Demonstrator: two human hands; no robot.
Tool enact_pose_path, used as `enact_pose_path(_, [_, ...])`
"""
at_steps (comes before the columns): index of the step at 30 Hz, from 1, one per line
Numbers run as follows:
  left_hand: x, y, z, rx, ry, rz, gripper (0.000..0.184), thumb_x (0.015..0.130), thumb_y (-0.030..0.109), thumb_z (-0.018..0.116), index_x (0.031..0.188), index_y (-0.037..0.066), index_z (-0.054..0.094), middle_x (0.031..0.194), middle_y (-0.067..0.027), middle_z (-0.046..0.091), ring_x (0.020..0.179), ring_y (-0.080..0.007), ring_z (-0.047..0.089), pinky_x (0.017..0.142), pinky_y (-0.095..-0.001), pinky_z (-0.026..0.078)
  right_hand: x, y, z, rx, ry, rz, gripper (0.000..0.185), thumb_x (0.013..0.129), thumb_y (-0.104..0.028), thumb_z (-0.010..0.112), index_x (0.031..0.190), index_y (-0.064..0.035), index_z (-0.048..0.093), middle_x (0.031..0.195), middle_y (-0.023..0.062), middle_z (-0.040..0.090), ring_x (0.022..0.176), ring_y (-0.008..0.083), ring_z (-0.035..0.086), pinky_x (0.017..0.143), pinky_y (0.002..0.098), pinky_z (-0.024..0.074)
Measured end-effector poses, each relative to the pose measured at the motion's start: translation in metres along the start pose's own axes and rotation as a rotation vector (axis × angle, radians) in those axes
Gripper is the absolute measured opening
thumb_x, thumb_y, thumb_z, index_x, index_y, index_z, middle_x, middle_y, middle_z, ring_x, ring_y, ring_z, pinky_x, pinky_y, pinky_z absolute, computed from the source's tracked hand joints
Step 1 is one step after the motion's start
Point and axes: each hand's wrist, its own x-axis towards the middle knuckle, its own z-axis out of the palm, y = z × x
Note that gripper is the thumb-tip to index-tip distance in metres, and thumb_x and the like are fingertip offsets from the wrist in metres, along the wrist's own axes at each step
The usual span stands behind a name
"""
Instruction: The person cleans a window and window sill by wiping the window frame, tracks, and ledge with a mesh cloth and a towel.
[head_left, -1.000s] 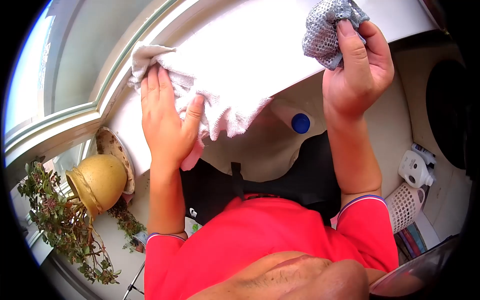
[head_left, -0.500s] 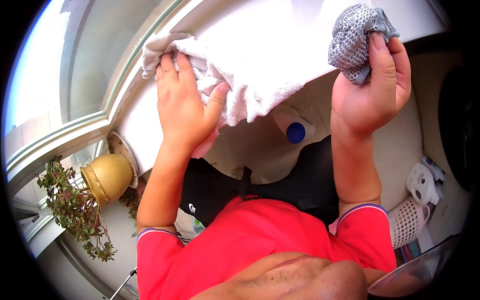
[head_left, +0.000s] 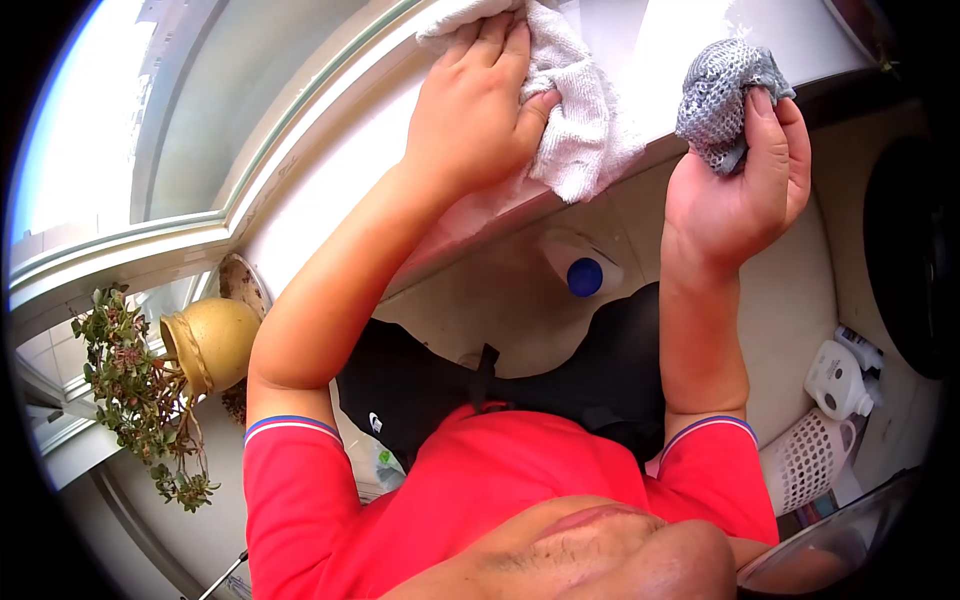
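Observation:
My left hand [head_left: 478, 120] presses a crumpled white terry cloth [head_left: 580, 130] against the white windowsill [head_left: 390, 135]. Its fingertips are tucked into a fold, and the thumb lies over the cloth's near side. Part of the cloth hangs toward the sill's front edge. On the right, my right hand [head_left: 742, 195] pinches a bunched grey mesh cloth [head_left: 722, 110] between thumb and fingers. That grey cloth is held up near the sill's edge; whether it touches the sill I cannot tell.
A yellow pot [head_left: 212, 342] with a trailing plant [head_left: 135, 385] stands at the left by the window frame [head_left: 150, 245]. Below the sill is a container with a blue cap [head_left: 584, 277]. At the right are a white bottle [head_left: 838, 380] and a perforated white basket [head_left: 808, 455].
My left hand has slid the white cloth along the sill, to the right and farther away. My right hand, still with the grey mesh cloth, has shifted only slightly.

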Motion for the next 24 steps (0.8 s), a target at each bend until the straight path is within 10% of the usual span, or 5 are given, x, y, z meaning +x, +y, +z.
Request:
enact_pose_path(11, [0.113, 0.066, 0.074, -0.16, 0.109, 0.208, 0.052, 0.095, 0.027, 0.058, 0.141, 0.003, 0.061, 0.152, -0.0189, 0.054, 0.144, -0.0323, 0.048, 0.12, -0.039, 0.037, -0.002, -0.007, 0.007, -0.082, 0.012, -0.16, 0.019, 0.092, 0.001, 0.057, 0.108, 0.0094, 0.063, 0.106, 0.0149, 0.068, 0.099, 0.0231, 0.067, 0.093, 0.0351, 0.0544])
enact_pose_path(24, [-0.01, 0.021, 0.021, -0.124, 0.08, 0.075, 0.054, 0.094, 0.019, 0.055, 0.144, 0.0, 0.056, 0.153, -0.0183, 0.053, 0.146, -0.0306, 0.046, 0.12, -0.0398, 0.035, -0.003, 0.025, 0.008, -0.282, -0.14, -0.199, 0.031, 0.082, 0.014, 0.049, 0.11, 0.0098, 0.062, 0.103, 0.0129, 0.067, 0.091, 0.02, 0.066, 0.085, 0.0322, 0.0575])
